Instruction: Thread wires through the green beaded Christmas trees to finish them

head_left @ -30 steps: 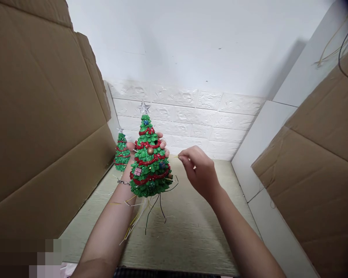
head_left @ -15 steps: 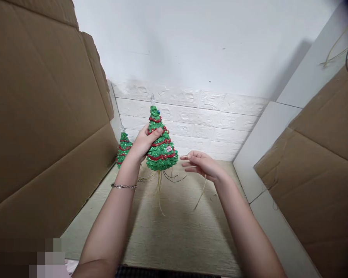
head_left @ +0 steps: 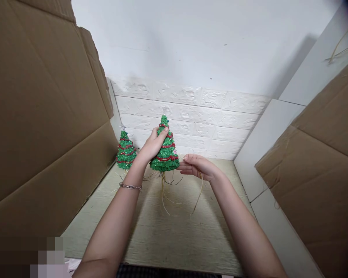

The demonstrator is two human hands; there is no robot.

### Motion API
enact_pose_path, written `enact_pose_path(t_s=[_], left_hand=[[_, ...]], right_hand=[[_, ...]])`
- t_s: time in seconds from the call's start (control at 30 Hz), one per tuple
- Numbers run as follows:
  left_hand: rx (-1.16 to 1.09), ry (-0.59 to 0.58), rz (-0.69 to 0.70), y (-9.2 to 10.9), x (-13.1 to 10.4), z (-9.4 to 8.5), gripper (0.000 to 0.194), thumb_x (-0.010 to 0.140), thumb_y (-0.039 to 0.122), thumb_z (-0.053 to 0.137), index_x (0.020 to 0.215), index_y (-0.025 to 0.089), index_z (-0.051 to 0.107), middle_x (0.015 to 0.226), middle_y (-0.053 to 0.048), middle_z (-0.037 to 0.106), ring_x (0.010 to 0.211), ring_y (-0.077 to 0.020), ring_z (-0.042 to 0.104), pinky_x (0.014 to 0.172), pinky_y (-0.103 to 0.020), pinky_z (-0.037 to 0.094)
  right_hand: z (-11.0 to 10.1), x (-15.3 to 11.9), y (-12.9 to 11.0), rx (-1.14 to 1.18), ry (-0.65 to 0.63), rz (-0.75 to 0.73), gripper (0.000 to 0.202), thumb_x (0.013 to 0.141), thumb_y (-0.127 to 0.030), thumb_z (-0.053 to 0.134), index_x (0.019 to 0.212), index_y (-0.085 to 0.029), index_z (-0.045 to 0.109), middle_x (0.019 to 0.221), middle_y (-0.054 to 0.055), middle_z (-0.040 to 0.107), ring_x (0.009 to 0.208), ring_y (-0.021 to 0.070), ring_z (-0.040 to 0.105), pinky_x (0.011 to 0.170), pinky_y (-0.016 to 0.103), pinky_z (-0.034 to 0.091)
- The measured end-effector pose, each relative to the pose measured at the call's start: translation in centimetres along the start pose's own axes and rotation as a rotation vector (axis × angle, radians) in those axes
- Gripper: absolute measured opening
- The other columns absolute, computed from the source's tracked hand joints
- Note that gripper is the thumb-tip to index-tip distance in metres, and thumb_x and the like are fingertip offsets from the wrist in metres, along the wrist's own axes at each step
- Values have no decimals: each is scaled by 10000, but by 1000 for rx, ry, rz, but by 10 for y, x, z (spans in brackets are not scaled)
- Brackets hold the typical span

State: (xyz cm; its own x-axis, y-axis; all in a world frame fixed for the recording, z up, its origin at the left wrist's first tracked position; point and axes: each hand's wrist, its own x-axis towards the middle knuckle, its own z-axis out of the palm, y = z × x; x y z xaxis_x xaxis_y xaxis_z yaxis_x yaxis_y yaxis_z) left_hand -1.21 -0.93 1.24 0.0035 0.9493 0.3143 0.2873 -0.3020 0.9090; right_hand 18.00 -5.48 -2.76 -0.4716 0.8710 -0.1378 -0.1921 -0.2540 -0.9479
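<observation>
My left hand (head_left: 156, 144) is closed around a small green Christmas tree (head_left: 166, 156) with red garlands and a pale, clear topper. The tree is held upright, and thin yellow and dark wires (head_left: 162, 189) dangle from its base. Close to the tree's lower right edge, my right hand (head_left: 197, 166) pinches a thin yellowish wire (head_left: 201, 189) between thumb and forefinger. That wire's loose end hangs below the palm, and the other fingers are stretched toward the tree. A second, similar tree (head_left: 125, 152) with a star on top stands behind my left forearm.
A tall cardboard sheet (head_left: 46, 116) walls off the left, and another cardboard piece (head_left: 316, 166) leans at the right. Behind the wooden tabletop (head_left: 179, 239) rises a white brick-patterned wall (head_left: 178, 94). More yellow wires (head_left: 339, 50) hang at the upper right.
My left hand has moved the tree right and slightly down, turning it a little. My right hand has shifted slightly left, so tree and fingers are now closer together.
</observation>
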Motion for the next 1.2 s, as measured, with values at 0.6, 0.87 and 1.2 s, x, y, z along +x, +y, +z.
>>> enact_pose_path(t_s=[0.6,0.87,1.2], left_hand=[[136,27,162,1,-2,-4,565,679,541,629,1127,219,507,1079,-94,613,1008,-270,564,900,-432,415],[-26,187,173,4,2,-3,502,688,525,628,1044,189,519,1015,-87,616,953,-239,574,877,-397,436],[-10,186,158,13,-2,-22,490,667,525,659,1002,196,520,941,-50,614,898,-215,576,819,-328,462]], right_hand=[[-86,-31,-27,-1100,921,87,253,835,-272,427,818,-115,625,804,127,636,763,214,590,682,305,407],[-121,-25,1,-1450,1257,-356,278,900,-291,341,958,-163,581,942,118,639,929,234,551,946,404,292],[-101,-42,-25,-1362,847,316,375,717,-374,649,966,-96,670,1121,232,606,1098,407,510,951,649,235]])
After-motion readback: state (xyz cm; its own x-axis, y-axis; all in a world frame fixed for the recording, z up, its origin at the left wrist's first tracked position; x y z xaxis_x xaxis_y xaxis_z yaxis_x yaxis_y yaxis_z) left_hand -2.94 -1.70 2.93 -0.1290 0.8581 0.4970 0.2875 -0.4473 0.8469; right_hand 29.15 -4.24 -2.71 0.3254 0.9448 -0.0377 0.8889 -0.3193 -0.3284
